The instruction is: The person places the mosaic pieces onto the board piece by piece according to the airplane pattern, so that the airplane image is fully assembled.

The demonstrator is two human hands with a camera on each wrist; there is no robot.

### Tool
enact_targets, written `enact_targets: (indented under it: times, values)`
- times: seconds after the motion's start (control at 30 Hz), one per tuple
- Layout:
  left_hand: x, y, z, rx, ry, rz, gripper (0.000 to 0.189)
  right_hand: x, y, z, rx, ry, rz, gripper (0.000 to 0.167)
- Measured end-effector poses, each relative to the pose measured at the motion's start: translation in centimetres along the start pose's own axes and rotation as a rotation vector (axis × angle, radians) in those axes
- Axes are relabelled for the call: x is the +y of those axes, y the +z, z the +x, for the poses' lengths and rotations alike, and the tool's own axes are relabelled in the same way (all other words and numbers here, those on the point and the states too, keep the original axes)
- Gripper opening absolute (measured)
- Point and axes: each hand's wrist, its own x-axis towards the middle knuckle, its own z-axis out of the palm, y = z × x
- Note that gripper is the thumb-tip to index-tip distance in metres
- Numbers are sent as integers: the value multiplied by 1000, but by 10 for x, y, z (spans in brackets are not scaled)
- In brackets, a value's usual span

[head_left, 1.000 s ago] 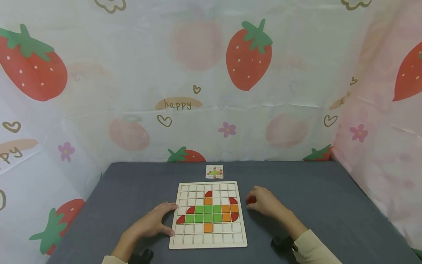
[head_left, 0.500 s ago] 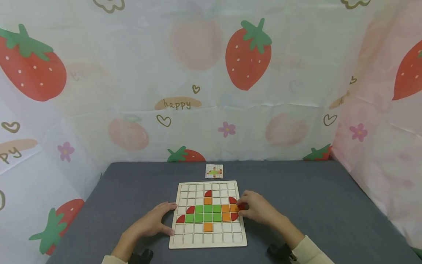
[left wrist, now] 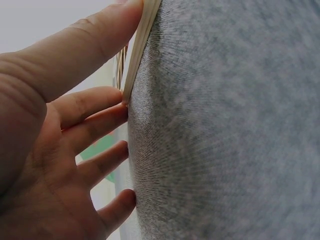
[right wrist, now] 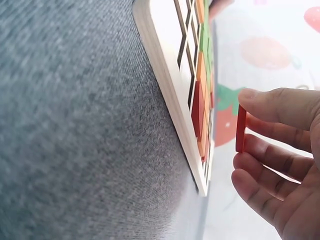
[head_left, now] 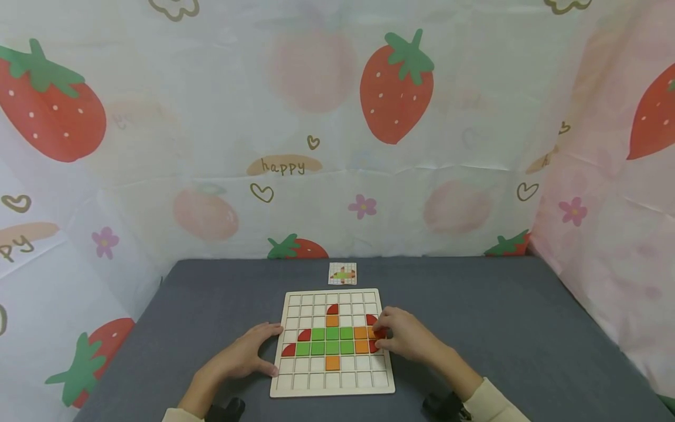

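A pale wooden grid board (head_left: 355, 382) lies on the dark grey table, with green and orange squares and red quarter-round tiles set in its cells. Along the board's left edge rests my left hand (head_left: 239, 353), thumb and fingers spread straight and touching the rim; the left wrist view shows the thumb (left wrist: 85, 42) against the wooden edge (left wrist: 137, 55). My right hand (head_left: 411, 335) hovers over the board's right edge. In the right wrist view it pinches a thin red tile (right wrist: 241, 129) between thumb and fingers, apart from the board. The fingers partly cover the tiles at the right edge.
A small card (head_left: 343, 274) with a printed grid picture lies just behind the board. The grey table (head_left: 227, 293) reaches back to a hanging cloth (head_left: 327, 223) printed with strawberries. Black straps (head_left: 445, 405) sit at both wrists.
My right hand has moved left from beside the board to above its right edge, carrying the red tile. The left hand has stayed at the board's left side.
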Motion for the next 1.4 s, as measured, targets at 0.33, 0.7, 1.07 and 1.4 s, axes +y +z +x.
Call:
enact_targets:
  times: [0.33,0.7,1.07,1.4]
  values:
    - [-1,0,0,-4,13,4,90,-3,2,0,8,-38,24,19]
    - [0,0,0,-5,6,0,90,-12,5,2,0,-61,8,17]
    - [1,0,0,0,-18,0,90,-26,9,3,-36,-124,45,18]
    - [1,0,0,-4,-20,-9,90,-39,22,8,-92,-146,53,17]
